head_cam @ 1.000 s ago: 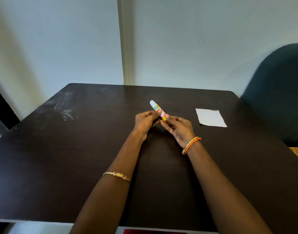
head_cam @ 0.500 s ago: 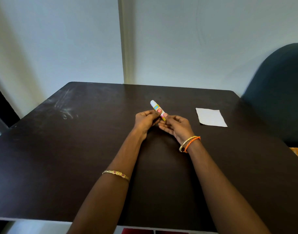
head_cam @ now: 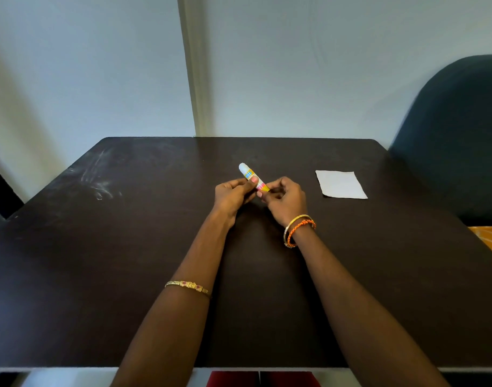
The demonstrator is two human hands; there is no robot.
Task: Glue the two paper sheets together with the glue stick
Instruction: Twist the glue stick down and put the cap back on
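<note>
Right hand (head_cam: 285, 197) has rolled over since a second ago: palm was up, now knuckles up, fingers curled onto the near end of the small white plastic glue stick with yellow-pink label (head_cam: 252, 176). Left hand (head_cam: 233, 194) barely shifted, thumb now a bit higher on the label.

Grip state: both hands closed on the stick. Left pinches mid-barrel, thumb on top. Right pinches the near, lower end with fingertips. Stick is tilted, white rounded end pointing up and away from the grip, clear of the dark brown wooden bench (head_cam: 127, 247). Can't tell whether that white end is a cap or the exposed glue.

Handling, my read: light, rigid, smooth plastic tube, a little slippery under a twist. Hold the barrel firm with one hand, turn or pull the end piece with the other. No fragility concern; exposed glue would be soft and tacky, so keep fingers off it.

Paper: one white rectangular paper sheet (head_cam: 341, 184) lies flat on the bench to the right of the grip, well apart, slightly farther out. Only one sheet outline visible; a second may be stacked under it, can't tell. Thin and floppy, it will slide on the smooth top, so pin it with the free hand when gluing.
</note>
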